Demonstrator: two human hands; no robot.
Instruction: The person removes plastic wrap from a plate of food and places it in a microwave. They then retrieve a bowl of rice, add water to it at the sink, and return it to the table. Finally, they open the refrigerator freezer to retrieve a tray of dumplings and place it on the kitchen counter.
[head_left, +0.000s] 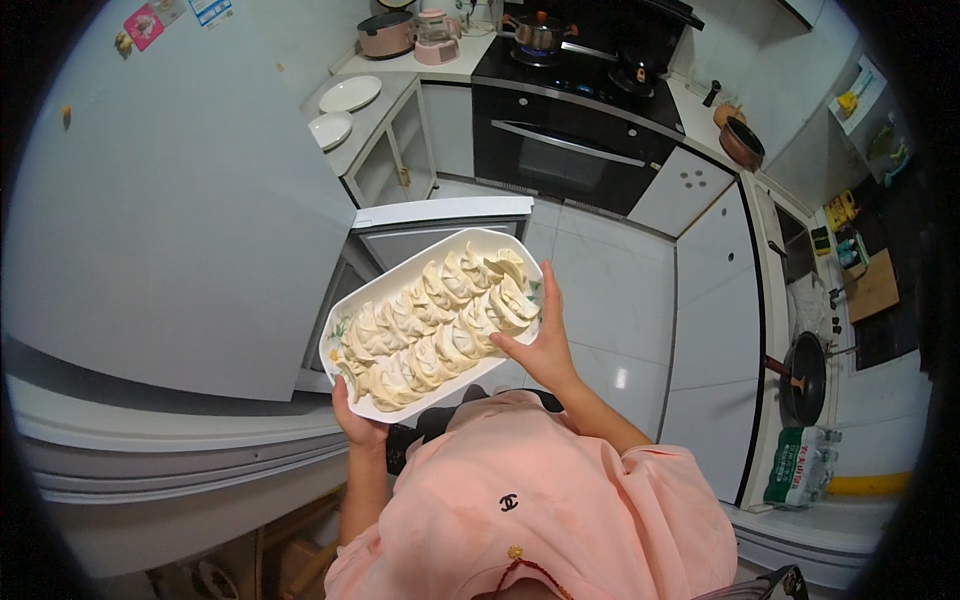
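A white rectangular tray with cut corners and a leaf pattern is held up in front of my body, slightly tilted in the view. Two rows of uncooked, pleated dumplings fill it. My left hand grips its lower left corner, the fingers hidden beneath. My right hand holds the right end, its thumb over the rim near the dumplings. Behind the tray, an open lower fridge door or drawer stands out from the tall fridge.
White plates lie on a cabinet at the back left. A lidded pot sits over a lit burner above the oven. Along the right counter are a brown pot, a dark frying pan and packed water bottles.
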